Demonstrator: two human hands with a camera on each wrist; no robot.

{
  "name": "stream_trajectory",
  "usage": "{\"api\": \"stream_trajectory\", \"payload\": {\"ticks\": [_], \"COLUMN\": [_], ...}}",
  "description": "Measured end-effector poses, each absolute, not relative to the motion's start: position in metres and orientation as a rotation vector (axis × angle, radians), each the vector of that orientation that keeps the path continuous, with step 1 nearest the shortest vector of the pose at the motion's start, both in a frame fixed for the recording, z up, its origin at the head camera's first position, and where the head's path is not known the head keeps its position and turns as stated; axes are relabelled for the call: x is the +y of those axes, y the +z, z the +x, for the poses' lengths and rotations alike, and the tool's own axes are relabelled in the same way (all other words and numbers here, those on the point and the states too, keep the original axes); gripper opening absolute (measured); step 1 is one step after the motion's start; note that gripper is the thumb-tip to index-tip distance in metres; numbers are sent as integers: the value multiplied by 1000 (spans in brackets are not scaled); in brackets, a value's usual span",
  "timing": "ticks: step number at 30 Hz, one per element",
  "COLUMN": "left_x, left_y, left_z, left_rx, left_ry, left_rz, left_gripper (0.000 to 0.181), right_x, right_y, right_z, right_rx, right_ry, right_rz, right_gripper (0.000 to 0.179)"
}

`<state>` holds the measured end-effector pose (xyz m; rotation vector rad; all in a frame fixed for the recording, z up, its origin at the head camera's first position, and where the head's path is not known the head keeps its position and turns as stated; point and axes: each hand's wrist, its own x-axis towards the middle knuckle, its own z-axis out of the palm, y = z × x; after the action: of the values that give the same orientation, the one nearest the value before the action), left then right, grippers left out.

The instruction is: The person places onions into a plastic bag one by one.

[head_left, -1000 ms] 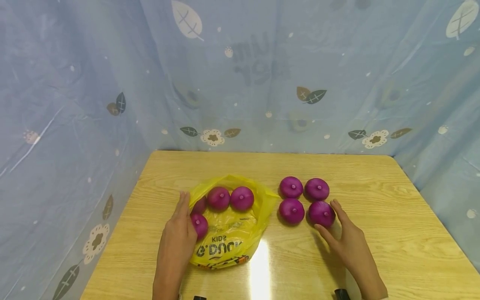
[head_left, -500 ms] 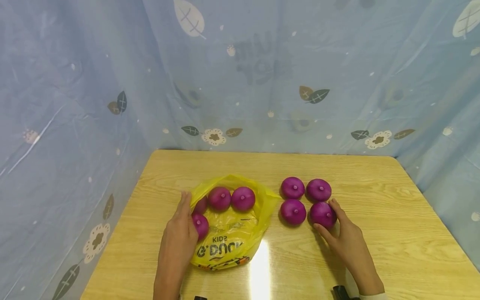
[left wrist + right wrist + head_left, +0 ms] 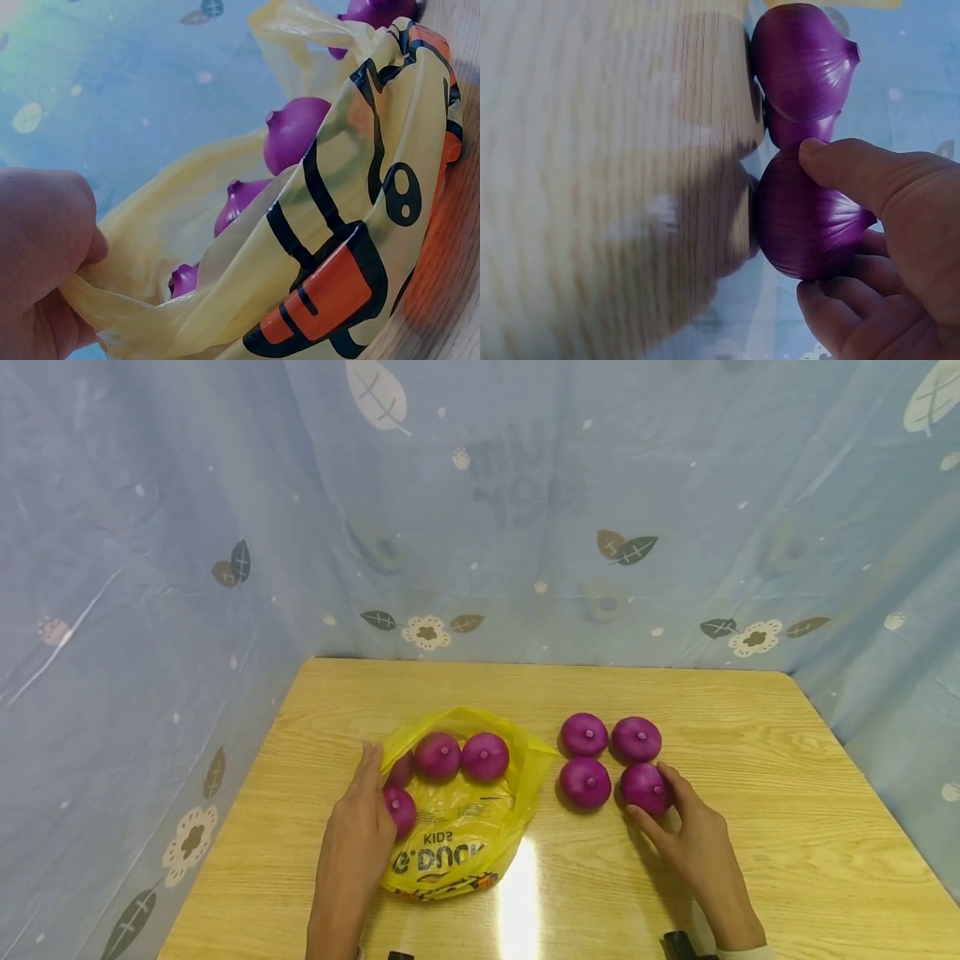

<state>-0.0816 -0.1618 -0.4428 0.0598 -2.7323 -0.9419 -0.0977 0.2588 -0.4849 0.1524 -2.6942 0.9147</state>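
Where the left hand [image 3: 356, 831] is: on the left side of the yellow bag [image 3: 465, 817], nearest the left edge of the desk [image 3: 780, 777]; thumb and fingers pinch the rim.
Yellow bag: left half of desk, well in from far edge, mouth gaping upward, "KIDS" print upside down in head view. Thin, limp film, would likely collapse unsupported; best held by the rim.
Bagged onions [image 3: 485, 757]: four purple ones visible, along the bag's left and far sides; can't tell if more are hidden.
Left pair on desk: back-left onion [image 3: 584, 735] closer to far edge, front-left onion [image 3: 585, 783] just right of the bag; tips up.
Right pair on desk: back-right onion [image 3: 637, 740], then front-right onion [image 3: 647, 788], between bag and desk's right edge. Glossy, smooth; probably firm, slightly slippery, fine one-handed, actual weight can't tell. Take hold round the widest part, not the tip.
Right hand [image 3: 693, 839]: toward desk's right edge, grips front-right onion, thumb one side, fingers opposite.
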Motion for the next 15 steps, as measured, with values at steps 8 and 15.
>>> {"api": "stream_trajectory", "payload": {"ticks": [8,15], "left_x": [-162,-162], "left_y": [-441,-442], "left_z": [-82,-81], "left_rx": [-2754,-2755], "left_ry": [-956,-952], "left_rz": [77,73], "left_gripper": [51,52], "right_x": [259,261], "right_y": [-482,-474], "right_z": [-97,-96], "right_rx": [-2696,-2677], "right_ry": [899,902], "right_rz": [125,138], "right_gripper": [76,75]}}
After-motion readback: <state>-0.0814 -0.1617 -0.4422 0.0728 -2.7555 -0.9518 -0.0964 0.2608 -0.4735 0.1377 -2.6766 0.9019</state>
